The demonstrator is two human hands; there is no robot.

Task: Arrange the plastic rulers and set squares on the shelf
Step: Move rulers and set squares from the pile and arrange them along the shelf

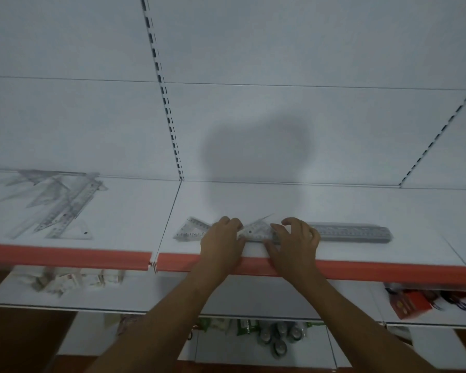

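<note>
Right now both hands are down on the middle shelf [334,205], working one clear set square [254,229] between them: the left hand [222,238] has its fingers curled over the piece's left end, and the right hand [296,238] is clawed over its right end, fingertips bent down onto the plastic. That looks like a two-handed squaring-up, nudging the piece into line rather than lifting it, though the motion blur makes the exact contact hard to call. Just left of the left hand lies a second set square [193,229], flat and partly tucked under the knuckles; just right of the right hand a grey straight ruler [353,232] lies lengthwise, parallel to the front edge. So a row seems to be forming along the front, sorted by type. Further out, on the neighbouring shelf bay to the left, a loose pile of rulers and set squares [57,205] sits fanned and overlapping, which I'd judge is the stock still to be sorted. The orange front lip [92,258] runs right under both wrists, so pieces sit close to the drop. Behind the row there's white shelf running back to the rear panel [280,117].
</note>
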